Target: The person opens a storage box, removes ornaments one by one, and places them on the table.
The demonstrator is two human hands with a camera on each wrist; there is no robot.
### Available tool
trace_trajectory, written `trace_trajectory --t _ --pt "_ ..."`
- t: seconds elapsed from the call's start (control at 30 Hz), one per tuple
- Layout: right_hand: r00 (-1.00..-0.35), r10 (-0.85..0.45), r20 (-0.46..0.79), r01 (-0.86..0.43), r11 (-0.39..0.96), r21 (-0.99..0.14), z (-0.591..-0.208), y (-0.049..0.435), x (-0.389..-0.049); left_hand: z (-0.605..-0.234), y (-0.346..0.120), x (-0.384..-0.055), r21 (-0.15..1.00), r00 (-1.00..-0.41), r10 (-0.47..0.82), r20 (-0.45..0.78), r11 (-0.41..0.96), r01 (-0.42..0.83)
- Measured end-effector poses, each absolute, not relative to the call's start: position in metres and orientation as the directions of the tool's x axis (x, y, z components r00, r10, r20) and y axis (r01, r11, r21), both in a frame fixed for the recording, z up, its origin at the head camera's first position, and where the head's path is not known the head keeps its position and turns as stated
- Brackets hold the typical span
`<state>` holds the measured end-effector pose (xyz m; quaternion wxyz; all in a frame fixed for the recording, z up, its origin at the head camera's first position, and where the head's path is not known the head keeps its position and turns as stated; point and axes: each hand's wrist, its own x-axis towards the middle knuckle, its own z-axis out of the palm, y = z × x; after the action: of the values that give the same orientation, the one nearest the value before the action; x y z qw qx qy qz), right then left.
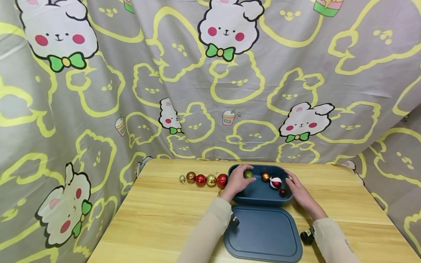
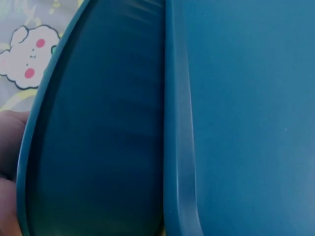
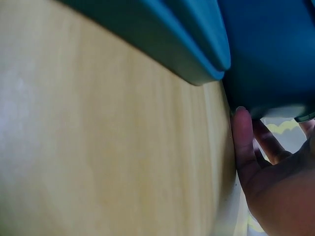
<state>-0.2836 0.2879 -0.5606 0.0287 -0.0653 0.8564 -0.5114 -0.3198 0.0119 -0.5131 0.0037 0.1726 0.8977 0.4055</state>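
A dark blue box [image 1: 263,200] stands open on the table, holding several shiny baubles. My left hand [image 1: 237,182] reaches in over its left end, finger and thumb curved round a green bauble [image 1: 248,174]. To the right in the box lie a bronze bauble [image 1: 265,177], a red-and-white striped bauble [image 1: 275,182] and a small dark red bauble [image 1: 283,192]. At the box's right end, my right hand [image 1: 302,190] rests with fairly straight fingers [image 3: 242,132] against the outer wall. In the left wrist view the box wall hides the bauble.
Left of the box runs a row of red, gold and bronze baubles [image 1: 201,179], one partly behind my left hand. The blue lid [image 1: 263,233] lies flat in front of the box, under my forearms. A patterned curtain [image 1: 204,80] hangs behind the wooden table [image 1: 158,219].
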Motion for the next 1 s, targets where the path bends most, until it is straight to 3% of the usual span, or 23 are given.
trace_trajectory --t 0.27,1.0 --pt "-0.989 -0.147 0.019 -0.086 0.466 -0.881 -0.56 0.287 -0.283 -0.519 0.012 -0.323 0.713 -0.929 0.361 0.08 0.631 0.306" --pt "-0.99 -0.141 0.03 -0.094 0.474 -0.875 -0.563 0.289 -0.283 -0.524 0.019 -0.322 0.525 -0.882 0.472 0.022 0.745 0.412"
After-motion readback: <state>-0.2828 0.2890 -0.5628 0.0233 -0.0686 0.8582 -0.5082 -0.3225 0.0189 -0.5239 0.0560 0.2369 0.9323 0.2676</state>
